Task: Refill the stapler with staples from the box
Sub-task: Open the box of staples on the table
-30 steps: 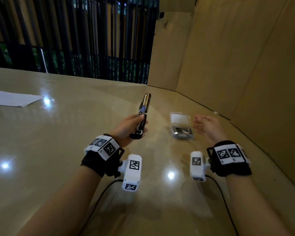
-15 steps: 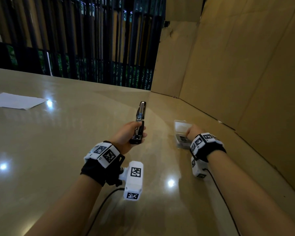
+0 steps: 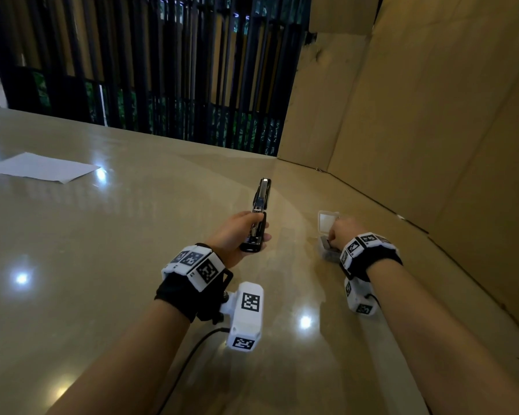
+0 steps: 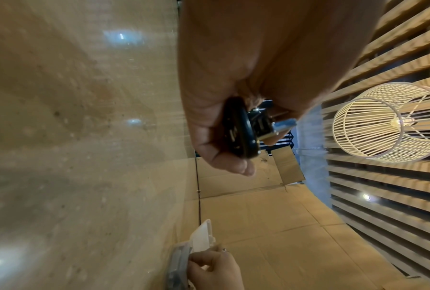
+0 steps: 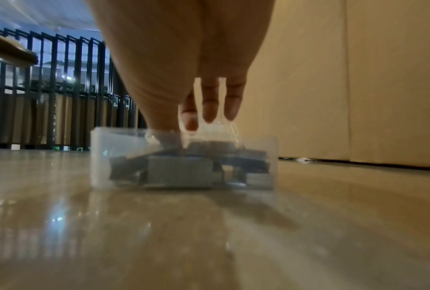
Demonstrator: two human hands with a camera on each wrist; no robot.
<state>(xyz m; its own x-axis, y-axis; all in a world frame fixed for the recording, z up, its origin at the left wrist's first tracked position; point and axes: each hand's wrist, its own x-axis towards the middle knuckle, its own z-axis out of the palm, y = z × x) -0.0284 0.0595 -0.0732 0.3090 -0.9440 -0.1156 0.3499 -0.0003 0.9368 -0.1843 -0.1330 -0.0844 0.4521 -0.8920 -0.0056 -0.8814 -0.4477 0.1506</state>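
Note:
My left hand (image 3: 259, 227) grips the black stapler (image 3: 262, 193) by its rear end above the table. The stapler's top arm is swung open and points away from me. From the left wrist, the stapler (image 4: 238, 129) shows its black base and metal parts inside the left hand (image 4: 261, 137). A clear plastic staple box (image 3: 327, 220) stands to the right with its lid up. My right hand (image 3: 333, 238) reaches down into it. In the right wrist view the thumb and forefinger of the right hand (image 5: 177, 129) dip into the box (image 5: 124, 157) among grey staple strips (image 5: 181, 170). Whether they pinch a strip is hidden.
The glossy beige table (image 3: 102, 265) carries a white sheet of paper (image 3: 42, 167) at the far left. A cardboard wall (image 3: 417, 115) runs along the right side, close behind the box. Black railing (image 3: 162, 70) stands beyond the far edge.
My right hand went from hovering open to the right of the box down into the box. The left hand kept its hold on the open stapler.

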